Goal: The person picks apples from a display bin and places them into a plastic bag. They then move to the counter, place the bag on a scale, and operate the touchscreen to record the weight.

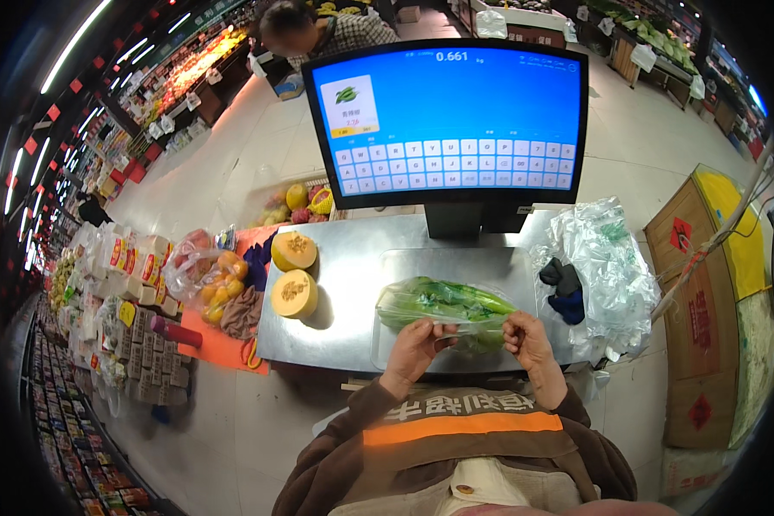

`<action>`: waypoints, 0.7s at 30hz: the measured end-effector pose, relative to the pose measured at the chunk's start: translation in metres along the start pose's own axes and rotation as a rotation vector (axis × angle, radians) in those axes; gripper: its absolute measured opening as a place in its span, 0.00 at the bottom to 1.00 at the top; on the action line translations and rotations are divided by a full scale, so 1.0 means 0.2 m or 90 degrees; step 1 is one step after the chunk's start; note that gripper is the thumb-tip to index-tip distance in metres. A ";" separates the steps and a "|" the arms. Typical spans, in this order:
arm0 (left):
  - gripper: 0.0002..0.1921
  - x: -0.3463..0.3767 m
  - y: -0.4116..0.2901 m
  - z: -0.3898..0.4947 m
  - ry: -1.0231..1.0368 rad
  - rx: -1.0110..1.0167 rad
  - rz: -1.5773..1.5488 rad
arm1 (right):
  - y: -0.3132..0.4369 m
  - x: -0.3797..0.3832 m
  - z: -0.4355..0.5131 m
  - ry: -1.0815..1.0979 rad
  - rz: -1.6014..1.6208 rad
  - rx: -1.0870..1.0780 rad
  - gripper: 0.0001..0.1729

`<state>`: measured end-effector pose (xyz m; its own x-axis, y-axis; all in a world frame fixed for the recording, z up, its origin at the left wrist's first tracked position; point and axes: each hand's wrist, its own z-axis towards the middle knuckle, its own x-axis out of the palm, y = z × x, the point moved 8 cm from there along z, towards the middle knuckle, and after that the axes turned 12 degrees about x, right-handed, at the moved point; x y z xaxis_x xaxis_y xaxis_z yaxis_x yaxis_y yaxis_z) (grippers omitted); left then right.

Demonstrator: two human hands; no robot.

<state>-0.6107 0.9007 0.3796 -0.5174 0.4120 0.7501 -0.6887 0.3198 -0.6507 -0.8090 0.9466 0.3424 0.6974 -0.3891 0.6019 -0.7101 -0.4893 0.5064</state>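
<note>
A clear plastic bag of leafy green vegetables with pale stalks (442,300) lies on the scale's metal weighing plate (393,261). My left hand (422,345) pinches the near edge of the bag between thumb and fingers. With bent fingers, my right hand (525,338) grips the same bag near its right end. Behind the plate stands the scale's touchscreen (448,129), lit blue, with a weight readout, a picture of green peppers and a keyboard.
Two cut melon halves (295,293) sit left on the steel counter (348,245). Bagged orange fruit (222,284) lies beyond them. Plastic bags (606,277) and a dark cloth item (562,290) lie at right. A person (322,32) stands behind the screen.
</note>
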 end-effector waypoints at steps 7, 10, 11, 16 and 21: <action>0.30 0.21 0.01 0.01 0.210 -0.080 0.318 | -0.14 0.31 -0.13 0.202 -0.184 0.087 0.14; 0.31 0.21 0.03 -0.01 0.234 -0.111 0.344 | -0.19 0.33 -0.16 0.213 -0.309 0.076 0.10; 0.31 0.20 0.03 -0.02 0.237 -0.113 0.361 | -0.19 0.31 -0.16 0.201 -0.338 0.056 0.09; 0.19 0.05 0.00 -0.01 0.091 -0.072 0.266 | -0.02 0.06 -0.09 0.056 -0.120 0.005 0.08; 0.19 -0.03 -0.12 -0.03 0.062 -0.018 0.330 | 0.26 0.10 -0.11 -0.141 -0.451 -0.330 0.09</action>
<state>-0.5880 0.8955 0.3901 -0.7355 0.5993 0.3159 -0.3410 0.0754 -0.9370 -0.8336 0.9309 0.3952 0.9527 -0.2977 -0.0618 -0.0249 -0.2788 0.9600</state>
